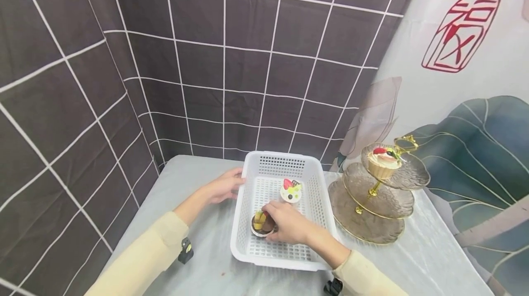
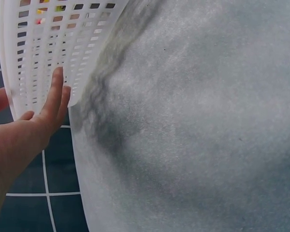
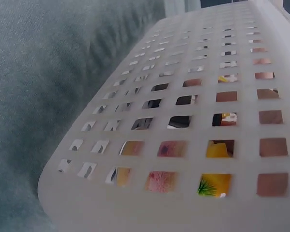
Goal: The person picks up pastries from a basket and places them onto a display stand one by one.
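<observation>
A white plastic basket with slotted walls stands on the table. Down inside it, my right hand grips a small chocolate cupcake topped with yellow fruit pieces, thumb on the near side and fingers over the far side. Just beyond that hand sits a white-topped cupcake with a strawberry and green fruit. My left hand is at the basket's left side, its extended fingers against the slotted outer wall. Through the basket's slots in the right wrist view, parts of the right hand and yellow topping show.
Right of the basket stands a three-tier cake stand with smoky plates and gold trim. A cream-topped cupcake rests on its top tier. Dark tiled-pattern cloth hangs behind and left of the pale table.
</observation>
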`<action>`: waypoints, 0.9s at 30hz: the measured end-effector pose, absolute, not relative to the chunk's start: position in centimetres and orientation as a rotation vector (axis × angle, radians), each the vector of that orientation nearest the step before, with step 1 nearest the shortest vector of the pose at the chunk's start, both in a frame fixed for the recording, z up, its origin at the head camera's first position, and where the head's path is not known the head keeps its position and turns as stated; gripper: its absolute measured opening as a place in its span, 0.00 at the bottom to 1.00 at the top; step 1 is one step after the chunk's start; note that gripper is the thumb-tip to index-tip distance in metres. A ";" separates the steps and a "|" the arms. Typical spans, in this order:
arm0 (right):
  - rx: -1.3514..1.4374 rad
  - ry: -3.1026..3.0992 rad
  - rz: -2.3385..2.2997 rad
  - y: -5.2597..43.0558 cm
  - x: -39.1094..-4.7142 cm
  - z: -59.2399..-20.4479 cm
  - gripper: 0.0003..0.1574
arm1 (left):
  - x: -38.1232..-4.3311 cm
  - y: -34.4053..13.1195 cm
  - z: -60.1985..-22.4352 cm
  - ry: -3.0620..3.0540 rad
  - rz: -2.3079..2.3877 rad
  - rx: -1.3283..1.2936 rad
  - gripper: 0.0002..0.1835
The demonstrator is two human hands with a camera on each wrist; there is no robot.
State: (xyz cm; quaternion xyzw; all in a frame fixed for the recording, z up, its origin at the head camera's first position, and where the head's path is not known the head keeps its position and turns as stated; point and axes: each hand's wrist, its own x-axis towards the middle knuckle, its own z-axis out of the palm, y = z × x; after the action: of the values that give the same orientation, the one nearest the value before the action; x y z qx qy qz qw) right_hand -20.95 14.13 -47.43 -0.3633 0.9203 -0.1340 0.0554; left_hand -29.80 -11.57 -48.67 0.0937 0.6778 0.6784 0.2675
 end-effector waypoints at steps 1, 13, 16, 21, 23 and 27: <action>-1.097 2.796 -0.408 14.1 -20.9 -47.5 0.41 | -29.7 -11.5 -48.6 1.828 1.831 0.258 0.31; -1.120 2.882 -0.408 13.9 -20.5 -48.4 0.38 | -29.5 -11.3 -48.4 1.841 1.834 0.252 0.31; -1.154 2.905 -0.425 14.0 -20.5 -48.4 0.37 | -29.5 -11.3 -48.4 1.845 1.833 0.258 0.31; -1.218 2.875 -0.549 14.2 -20.4 -47.4 0.37 | -29.5 -11.4 -48.3 1.848 1.833 0.243 0.32; -1.239 2.853 -0.625 14.4 -20.2 -46.6 0.38 | -29.5 -11.5 -48.4 1.847 1.829 0.242 0.32; -1.266 2.818 -0.791 15.5 -19.9 -44.6 0.39 | -29.6 -11.5 -48.4 1.848 1.824 0.239 0.32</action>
State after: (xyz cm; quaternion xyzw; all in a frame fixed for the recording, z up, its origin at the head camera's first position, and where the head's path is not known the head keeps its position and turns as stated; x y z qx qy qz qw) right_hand -19.91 15.46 -44.57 -0.3969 0.8835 -0.2479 -0.0239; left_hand -29.56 -11.50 -48.43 0.0883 0.6836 0.6747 0.2640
